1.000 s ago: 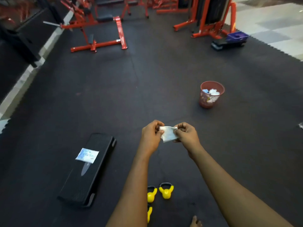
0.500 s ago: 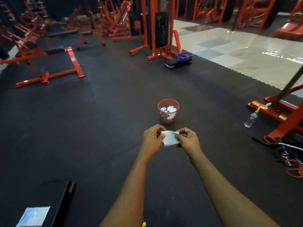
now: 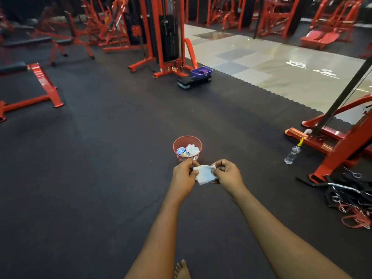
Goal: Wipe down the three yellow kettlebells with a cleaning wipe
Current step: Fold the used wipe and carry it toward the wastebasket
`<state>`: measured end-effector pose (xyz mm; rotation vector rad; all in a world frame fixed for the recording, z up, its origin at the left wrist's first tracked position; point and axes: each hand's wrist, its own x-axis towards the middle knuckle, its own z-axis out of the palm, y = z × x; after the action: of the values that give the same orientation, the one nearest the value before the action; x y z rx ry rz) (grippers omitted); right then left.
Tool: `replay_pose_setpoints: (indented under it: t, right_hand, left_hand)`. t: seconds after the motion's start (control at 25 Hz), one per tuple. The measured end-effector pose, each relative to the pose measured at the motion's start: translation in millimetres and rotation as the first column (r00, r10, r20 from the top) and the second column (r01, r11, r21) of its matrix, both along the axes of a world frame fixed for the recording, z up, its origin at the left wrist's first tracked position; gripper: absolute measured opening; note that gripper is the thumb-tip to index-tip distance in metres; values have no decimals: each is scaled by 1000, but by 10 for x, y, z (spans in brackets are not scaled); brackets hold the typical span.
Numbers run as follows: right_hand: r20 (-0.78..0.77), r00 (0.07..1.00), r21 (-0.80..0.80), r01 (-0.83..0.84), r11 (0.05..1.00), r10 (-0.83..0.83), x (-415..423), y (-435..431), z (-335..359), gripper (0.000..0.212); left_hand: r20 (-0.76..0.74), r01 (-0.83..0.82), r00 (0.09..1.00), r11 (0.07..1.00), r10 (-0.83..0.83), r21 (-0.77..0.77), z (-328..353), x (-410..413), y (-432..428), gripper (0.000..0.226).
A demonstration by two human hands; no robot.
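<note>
Both hands, left hand (image 3: 183,176) and right hand (image 3: 229,174), pinch the wipe (image 3: 205,174) between them.

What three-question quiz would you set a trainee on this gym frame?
1. Which hands pinch the white wipe? A: left hand only. B: right hand only. C: both.
2. True or false: the red mesh bin is empty.
3. Fill in: a clear plastic ____ stands on the mat to the bin's right.
Key: 1 C; 2 false, it holds crumpled waste; 3 bottle.
</note>
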<state>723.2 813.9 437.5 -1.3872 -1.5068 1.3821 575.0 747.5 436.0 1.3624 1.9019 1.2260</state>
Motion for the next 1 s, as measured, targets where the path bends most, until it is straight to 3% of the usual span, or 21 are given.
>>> replay_pose_setpoints:
  t: [0.44,0.6,1.0]
  right_hand:
    - [52,998,-24,35,999,-34,-995,2146,-73,9]
    - [55,998,-18,-28,999,29,-1287,3101,-246,9]
    - [142,947,-190,-259,947,288,-2038,4996,-671,6]
  left_hand:
    - [-46,46,998,996,-50,-77,-34,-1069,2208,17]
    - [-81,-30,997,994,21,-107,-140,-1310,3033,14]
    - [-98,-284,959,914,267,-290,-543,-1845,4588,13]
